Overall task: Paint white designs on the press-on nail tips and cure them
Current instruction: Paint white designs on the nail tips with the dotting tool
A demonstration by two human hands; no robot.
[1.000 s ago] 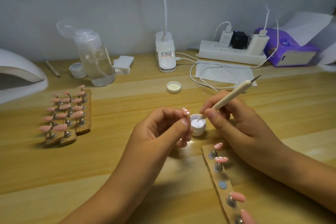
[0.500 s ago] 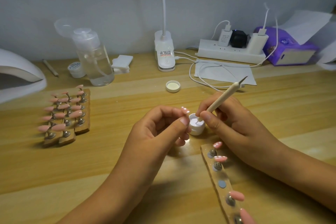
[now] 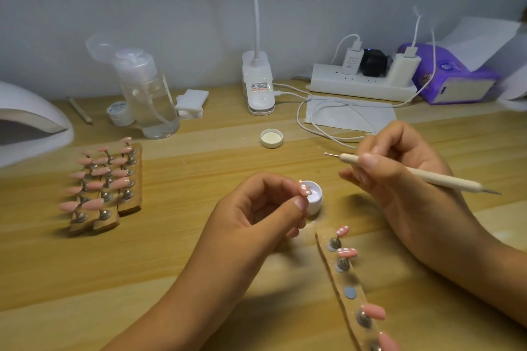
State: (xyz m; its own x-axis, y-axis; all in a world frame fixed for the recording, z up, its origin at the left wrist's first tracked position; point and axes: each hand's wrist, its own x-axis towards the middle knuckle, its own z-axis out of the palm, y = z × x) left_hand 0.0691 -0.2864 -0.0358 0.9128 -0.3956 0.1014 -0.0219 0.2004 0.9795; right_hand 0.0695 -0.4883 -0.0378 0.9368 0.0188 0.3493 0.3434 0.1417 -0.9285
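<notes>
Head view: my L hand [image 3: 256,209] pinches dotted pink nail tip [image 3: 304,188] w/ thumb & forefinger; R hand [image 3: 399,171] grips dotting pen [image 3: 436,177]. Small jar [image 3: 119,112] label too blurry to read.

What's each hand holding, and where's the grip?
Left hand pinches a pink nail tip between thumb and forefinger, at its lower end. Right hand holds the dotting tool near its front end.
</notes>
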